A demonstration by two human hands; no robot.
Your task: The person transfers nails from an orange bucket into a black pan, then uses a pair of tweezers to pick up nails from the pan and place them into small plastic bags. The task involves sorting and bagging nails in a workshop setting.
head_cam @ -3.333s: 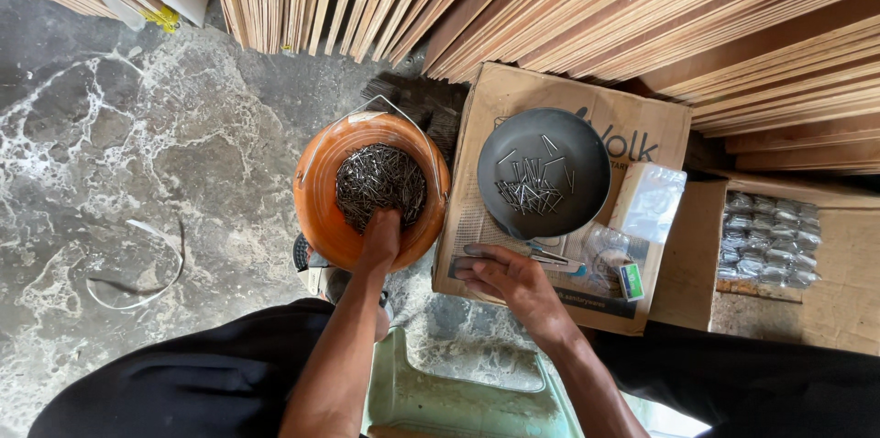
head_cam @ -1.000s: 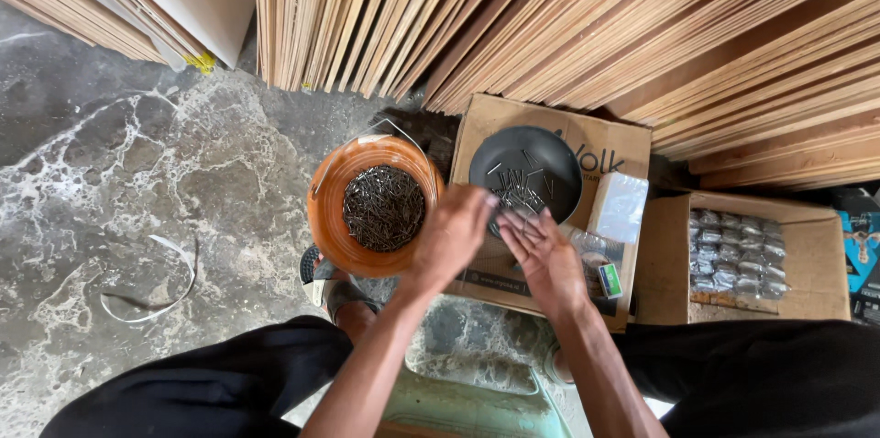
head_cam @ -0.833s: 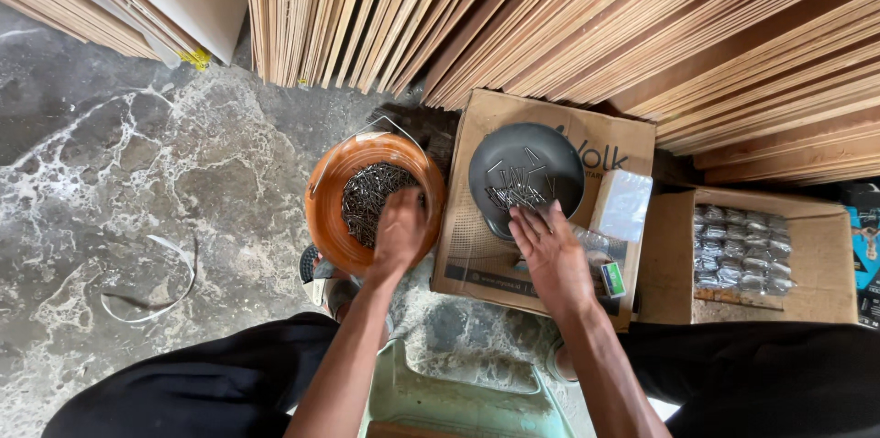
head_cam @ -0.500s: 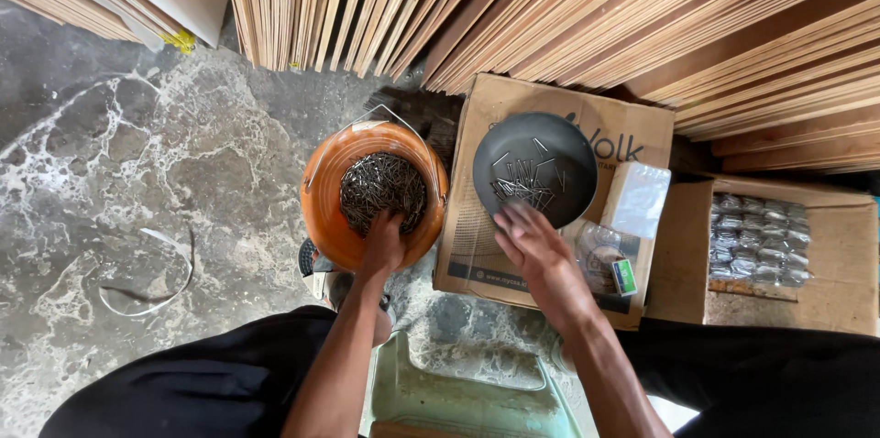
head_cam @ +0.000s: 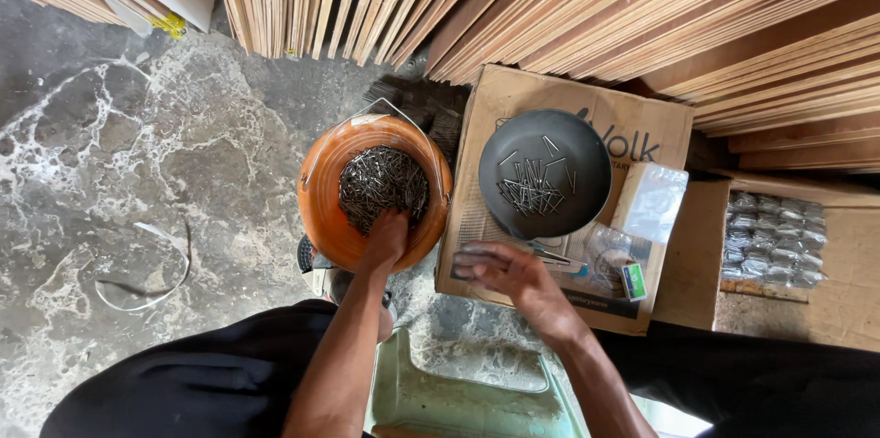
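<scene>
Glossy orange plastic bucket (head_cam: 321, 209) holds dull grey metal nails (head_cam: 380, 183); matt dark pan (head_cam: 544, 172) sits on rough brown cardboard box (head_cam: 642, 131); the floor (head_cam: 137, 172) is mottled stone.

Two hands show: the left hand (head_cam: 387, 235) and the right hand (head_cam: 507, 275). There is one orange bucket (head_cam: 323, 209) heaped with nails (head_cam: 380, 181), too many to count, and one dark round pan (head_cam: 587, 158) holding a smaller scatter of them. Two cardboard boxes show: a closed box (head_cam: 495, 94) and an open box (head_cam: 848, 296) with small clear packets (head_cam: 770, 241), too many to count.
</scene>
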